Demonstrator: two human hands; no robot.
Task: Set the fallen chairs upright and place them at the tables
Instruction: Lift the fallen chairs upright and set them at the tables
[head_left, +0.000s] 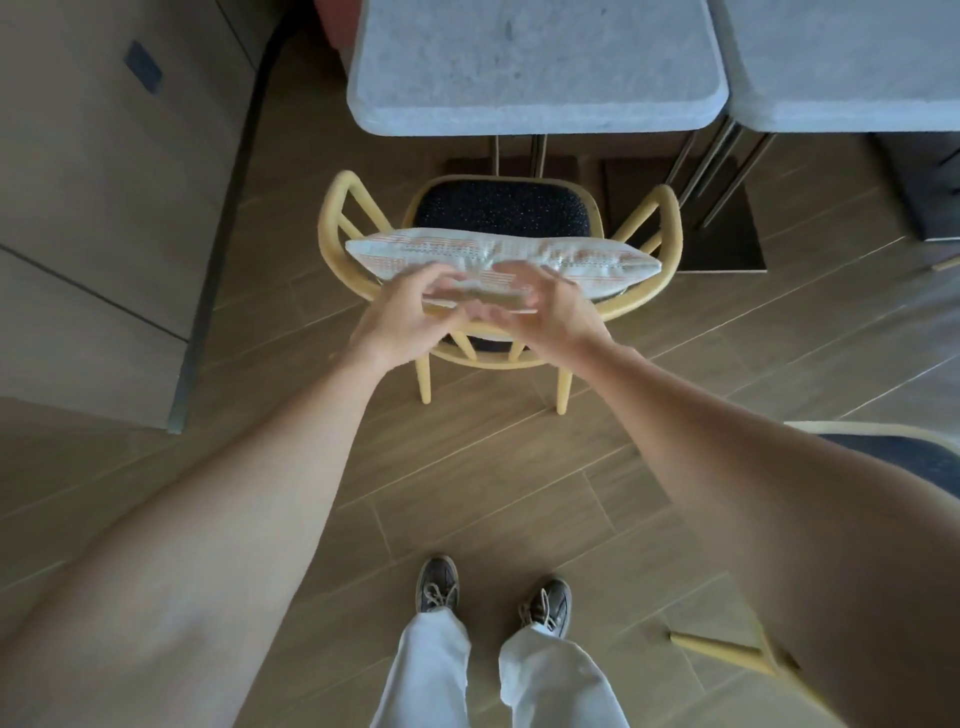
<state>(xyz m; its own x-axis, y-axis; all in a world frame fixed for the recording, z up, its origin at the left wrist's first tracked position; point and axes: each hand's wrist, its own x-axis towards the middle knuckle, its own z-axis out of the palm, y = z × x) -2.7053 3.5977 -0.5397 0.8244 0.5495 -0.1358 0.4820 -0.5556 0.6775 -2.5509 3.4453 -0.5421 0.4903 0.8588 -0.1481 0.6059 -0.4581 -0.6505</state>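
The yellow wooden armchair with a dark speckled seat (501, 208) stands upright on all legs at 12 o'clock from the person, its front facing the grey stone-topped table (535, 78), seat edge just short of the table's near rim. A white cushion with orange woven stripes (498, 260) lies across the chair's curved back rail, likely rested there so it stays with the seat.

The left hand (400, 317) and right hand (550, 306) meet at the cushion's near edge. Both sets of fingers are curled and spread; motion blur hides whether they clamp the fabric or merely touch it, so grip cannot be told.

Judgement: this chair is righted and near its place; a short push toward 12 o'clock would seat it under the table.

Clearances: a beige cabinet wall (104, 208) stands at 9 o'clock, well apart from the left armrest. A second grey table (852, 62) sits at 2 o'clock, its metal legs near the right armrest. Open wood-plank floor (467, 467) lies behind the chair. At 4 o'clock, a second yellow chair (893, 447) shows partly, apparently down and unattended.
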